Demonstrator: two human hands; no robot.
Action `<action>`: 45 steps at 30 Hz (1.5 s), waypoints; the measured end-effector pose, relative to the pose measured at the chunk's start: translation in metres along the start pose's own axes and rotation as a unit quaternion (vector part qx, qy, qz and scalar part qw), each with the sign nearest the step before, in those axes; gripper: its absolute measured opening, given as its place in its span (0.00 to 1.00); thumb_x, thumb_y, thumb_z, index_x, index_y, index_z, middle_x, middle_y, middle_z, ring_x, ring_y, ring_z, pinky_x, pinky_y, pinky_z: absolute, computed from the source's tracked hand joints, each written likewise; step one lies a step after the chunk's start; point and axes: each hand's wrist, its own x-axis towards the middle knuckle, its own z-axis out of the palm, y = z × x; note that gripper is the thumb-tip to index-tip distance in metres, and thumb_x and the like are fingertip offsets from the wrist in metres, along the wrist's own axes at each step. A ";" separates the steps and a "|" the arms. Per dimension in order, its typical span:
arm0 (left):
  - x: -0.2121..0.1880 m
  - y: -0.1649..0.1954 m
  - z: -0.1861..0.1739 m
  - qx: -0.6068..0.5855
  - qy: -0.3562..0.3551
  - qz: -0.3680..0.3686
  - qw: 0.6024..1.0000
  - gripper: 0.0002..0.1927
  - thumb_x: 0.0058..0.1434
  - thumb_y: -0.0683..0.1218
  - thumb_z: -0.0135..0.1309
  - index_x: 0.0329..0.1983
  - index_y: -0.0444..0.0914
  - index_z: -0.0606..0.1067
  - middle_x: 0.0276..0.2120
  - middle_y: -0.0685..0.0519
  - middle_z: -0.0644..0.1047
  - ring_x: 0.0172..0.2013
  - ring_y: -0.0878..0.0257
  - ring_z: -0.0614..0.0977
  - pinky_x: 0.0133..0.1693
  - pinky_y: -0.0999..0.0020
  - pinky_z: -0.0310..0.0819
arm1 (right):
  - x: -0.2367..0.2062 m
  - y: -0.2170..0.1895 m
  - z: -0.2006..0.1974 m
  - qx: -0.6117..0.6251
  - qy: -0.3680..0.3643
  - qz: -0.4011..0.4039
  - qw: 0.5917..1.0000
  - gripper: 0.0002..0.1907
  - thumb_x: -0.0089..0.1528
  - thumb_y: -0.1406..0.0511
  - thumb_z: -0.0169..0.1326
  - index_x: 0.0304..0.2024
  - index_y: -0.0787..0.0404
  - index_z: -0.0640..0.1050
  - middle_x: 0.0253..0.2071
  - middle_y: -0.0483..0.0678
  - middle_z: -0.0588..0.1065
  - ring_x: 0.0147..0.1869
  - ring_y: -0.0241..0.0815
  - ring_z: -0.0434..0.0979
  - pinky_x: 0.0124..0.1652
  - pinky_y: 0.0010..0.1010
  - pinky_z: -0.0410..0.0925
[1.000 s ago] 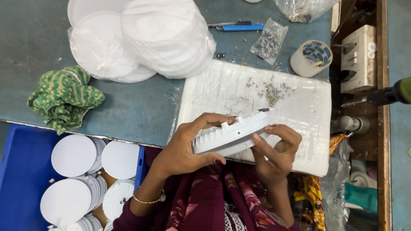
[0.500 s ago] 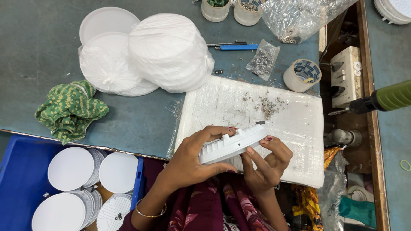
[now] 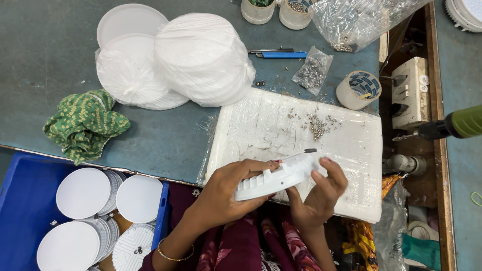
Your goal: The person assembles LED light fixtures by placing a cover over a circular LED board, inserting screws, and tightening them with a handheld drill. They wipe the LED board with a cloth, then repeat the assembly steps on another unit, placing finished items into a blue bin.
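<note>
— Holding anything, those hands?

— Both are. The left hand (image 3: pixel 228 193) is wrapped around a round white finned housing (image 3: pixel 276 178), fingers over the top edge and thumb under it. The right hand (image 3: pixel 319 193) supports the other end, fingertips curled against its rim. The piece is held on edge, tilted, above the person's lap and just in front of the near edge of the counter (image 3: pixel 50 55).

— What lies right behind it?

— A white foam sheet (image 3: pixel 351 165) wrapped in clear film, flat on the counter. A small heap of loose screws (image 3: pixel 317 126) sits near its far side, well apart from the hands. A thin dark-tipped wire (image 3: pixel 301 152) sticks up from the housing.

— And further back?

— Two stacks of white discs in thin plastic bags (image 3: pixel 201 57), leaning on each other, with one bare white disc (image 3: pixel 128 22) behind them. A blue-handled cutter (image 3: pixel 278 53) lies beside a small clear bag of screws (image 3: pixel 312 71), and a roll of tape (image 3: pixel 358 89) stands just off the sheet's far corner.

— To the left side?

— A crumpled green patterned cloth (image 3: pixel 83 125) near the counter's front edge. Below it, a blue crate (image 3: pixel 20 200) holds more round white parts (image 3: pixel 83 193), some face up, some showing ribbed backs.

— On the right?

— A green power screwdriver (image 3: pixel 454 125) hangs level over a wooden tray, by a white switch box (image 3: pixel 410 93).
</note>
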 end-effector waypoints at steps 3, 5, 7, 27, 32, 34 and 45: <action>-0.003 0.004 -0.003 0.012 -0.011 0.009 1.000 0.24 0.59 0.44 0.65 0.58 0.36 0.74 0.53 0.46 0.82 0.48 0.52 0.87 0.48 0.62 0.81 | -0.001 -0.005 -0.003 0.022 -0.030 0.031 0.999 0.28 0.57 0.70 0.64 0.58 0.58 0.71 0.64 0.53 0.67 0.73 0.51 0.68 0.71 0.46 0.66; -0.005 0.009 -0.003 0.031 -0.014 0.008 0.999 0.25 0.59 0.44 0.65 0.59 0.37 0.74 0.53 0.46 0.82 0.48 0.51 0.86 0.48 0.62 0.81 | -0.002 -0.008 -0.005 0.015 -0.036 0.034 0.999 0.28 0.57 0.72 0.64 0.58 0.58 0.71 0.63 0.53 0.68 0.72 0.51 0.69 0.71 0.46 0.67; -0.006 0.014 0.001 0.059 0.000 0.011 0.998 0.28 0.58 0.47 0.67 0.60 0.37 0.74 0.51 0.46 0.83 0.45 0.52 0.87 0.47 0.61 0.80 | -0.003 -0.011 -0.006 0.003 -0.035 0.021 0.999 0.28 0.57 0.74 0.63 0.58 0.57 0.70 0.62 0.52 0.68 0.71 0.50 0.69 0.71 0.45 0.67; -0.038 -0.026 -0.016 -0.249 0.248 -0.217 0.911 0.16 0.61 0.42 0.61 0.49 0.29 0.77 0.36 0.50 0.83 0.34 0.69 0.81 0.37 0.76 0.75 | -0.031 0.033 -0.025 0.276 -0.214 0.439 0.828 0.38 0.58 0.53 0.66 0.60 0.73 0.72 0.48 0.58 0.80 0.53 0.47 0.82 0.52 0.42 0.76; -0.041 -0.035 -0.020 -0.240 0.239 -0.196 0.920 0.17 0.60 0.42 0.62 0.50 0.28 0.77 0.35 0.51 0.82 0.34 0.70 0.81 0.39 0.76 0.76 | -0.027 0.037 -0.026 0.267 -0.234 0.398 0.846 0.35 0.60 0.54 0.63 0.62 0.69 0.73 0.50 0.55 0.80 0.52 0.46 0.82 0.50 0.38 0.78; -0.038 -0.037 -0.023 -0.188 0.206 -0.172 0.945 0.17 0.59 0.42 0.63 0.50 0.30 0.77 0.33 0.51 0.83 0.33 0.69 0.82 0.38 0.76 0.75 | -0.007 0.052 -0.036 0.224 -0.282 0.335 0.870 0.31 0.65 0.54 0.55 0.65 0.64 0.73 0.56 0.49 0.78 0.56 0.42 0.81 0.52 0.33 0.78; 0.007 -0.008 -0.018 0.044 -0.034 0.020 0.998 0.21 0.52 0.46 0.70 0.48 0.39 0.81 0.43 0.50 0.86 0.39 0.63 0.89 0.39 0.70 0.83 | 0.060 0.128 -0.052 -0.131 -0.179 0.270 0.937 0.08 0.59 0.71 0.62 0.42 0.61 0.84 0.40 0.47 0.78 0.41 0.36 0.79 0.37 0.27 0.73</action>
